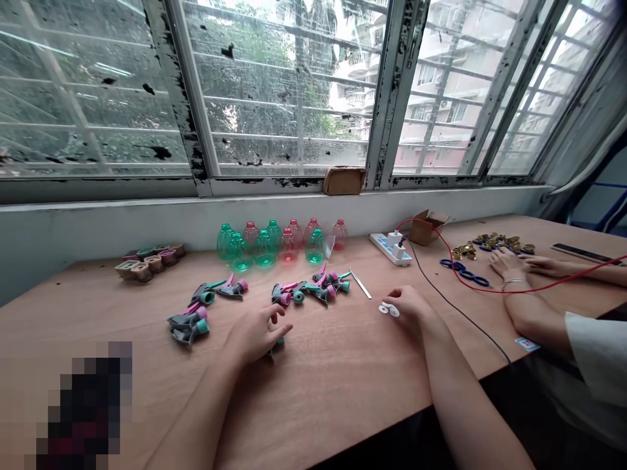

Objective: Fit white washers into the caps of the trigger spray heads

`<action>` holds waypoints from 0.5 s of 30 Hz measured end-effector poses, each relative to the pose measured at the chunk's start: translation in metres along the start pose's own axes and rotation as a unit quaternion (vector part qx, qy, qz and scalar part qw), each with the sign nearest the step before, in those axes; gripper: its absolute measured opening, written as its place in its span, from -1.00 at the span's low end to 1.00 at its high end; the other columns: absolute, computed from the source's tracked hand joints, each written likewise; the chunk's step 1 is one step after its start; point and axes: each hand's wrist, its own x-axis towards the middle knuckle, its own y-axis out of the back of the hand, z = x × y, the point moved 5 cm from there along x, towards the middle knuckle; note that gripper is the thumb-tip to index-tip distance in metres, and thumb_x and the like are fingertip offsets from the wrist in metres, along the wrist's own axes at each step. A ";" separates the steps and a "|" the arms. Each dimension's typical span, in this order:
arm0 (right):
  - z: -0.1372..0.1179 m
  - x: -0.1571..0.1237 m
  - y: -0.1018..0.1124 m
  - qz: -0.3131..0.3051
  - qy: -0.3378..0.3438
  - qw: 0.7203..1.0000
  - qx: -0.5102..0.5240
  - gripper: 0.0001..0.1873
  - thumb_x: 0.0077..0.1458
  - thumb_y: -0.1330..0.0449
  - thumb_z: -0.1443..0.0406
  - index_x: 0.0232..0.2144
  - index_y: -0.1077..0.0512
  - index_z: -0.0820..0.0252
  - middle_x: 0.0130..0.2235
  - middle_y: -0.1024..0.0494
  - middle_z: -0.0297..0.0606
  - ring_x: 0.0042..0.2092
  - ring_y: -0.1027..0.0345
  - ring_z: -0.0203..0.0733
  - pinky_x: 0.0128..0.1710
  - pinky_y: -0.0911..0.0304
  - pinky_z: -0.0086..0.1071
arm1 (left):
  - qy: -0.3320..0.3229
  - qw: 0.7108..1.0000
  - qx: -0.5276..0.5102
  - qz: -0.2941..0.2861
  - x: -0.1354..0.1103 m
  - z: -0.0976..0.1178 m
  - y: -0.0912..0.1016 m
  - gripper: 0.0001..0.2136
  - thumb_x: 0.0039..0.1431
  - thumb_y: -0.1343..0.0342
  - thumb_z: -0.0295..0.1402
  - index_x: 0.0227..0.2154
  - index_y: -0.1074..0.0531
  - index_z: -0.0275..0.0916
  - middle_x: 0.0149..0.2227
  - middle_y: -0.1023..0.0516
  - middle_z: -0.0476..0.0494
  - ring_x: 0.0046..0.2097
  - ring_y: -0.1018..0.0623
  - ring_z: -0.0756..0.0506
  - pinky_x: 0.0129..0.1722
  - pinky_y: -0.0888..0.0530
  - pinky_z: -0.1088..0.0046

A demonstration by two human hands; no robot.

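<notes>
My left hand (255,334) hovers low over the table, thumb and fingers apart. Partly hidden beneath it is a spray trigger head (279,341). My right hand (409,302) has its fingertips pinched at a few small white washers (394,312) on the tabletop. Between and beyond my hands lies a cluster of grey trigger heads (321,294) with pink and teal collars. More trigger heads (189,326) lie to the left of my left hand. A pair of metal tweezers (361,284) rests just left of my right hand.
Green and pink clear bottles (265,251) stand by the wall, left of a power strip (390,250). Cables cross the right side. Another person's hands (509,264) are near gold-coloured parts (499,241) and blue scissors (465,272). Small containers (147,264) sit far left.
</notes>
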 end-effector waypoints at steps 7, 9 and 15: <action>0.012 0.000 -0.007 -0.003 -0.026 0.998 0.052 -0.83 -0.22 -0.34 0.28 -0.52 -0.50 0.29 -0.58 -0.52 -0.24 -0.55 -0.35 -0.27 -0.61 -0.10 -0.49 | -0.041 0.997 -0.037 -0.054 -0.001 0.017 -0.023 -0.73 0.05 -0.12 -0.11 -0.26 -0.50 -0.13 -0.34 -0.53 -0.05 -0.28 -0.48 -0.09 -0.35 -0.31 0.49; 0.012 -0.001 -0.008 0.002 -0.029 0.997 0.066 -0.82 -0.24 -0.36 0.28 -0.56 -0.48 0.29 -0.62 -0.49 -0.26 -0.59 -0.32 -0.29 -0.63 -0.08 -0.49 | -0.070 0.992 -0.061 -0.081 -0.003 0.023 -0.029 -0.71 0.02 -0.15 -0.11 -0.24 -0.49 -0.14 -0.31 -0.53 -0.05 -0.28 -0.47 -0.08 -0.31 -0.33 0.48; -0.038 -0.013 -0.004 0.029 0.029 0.992 0.121 -0.74 -0.20 -0.35 0.17 -0.55 -0.46 0.27 -0.56 -0.51 -0.25 -0.52 -0.35 -0.27 -0.59 -0.12 -0.48 | -0.105 0.980 -0.126 -0.112 -0.007 0.024 -0.034 -0.57 -0.11 -0.23 -0.33 -0.08 -0.44 -0.09 -0.21 -0.53 -0.02 -0.16 -0.47 -0.10 -0.17 -0.39 0.46</action>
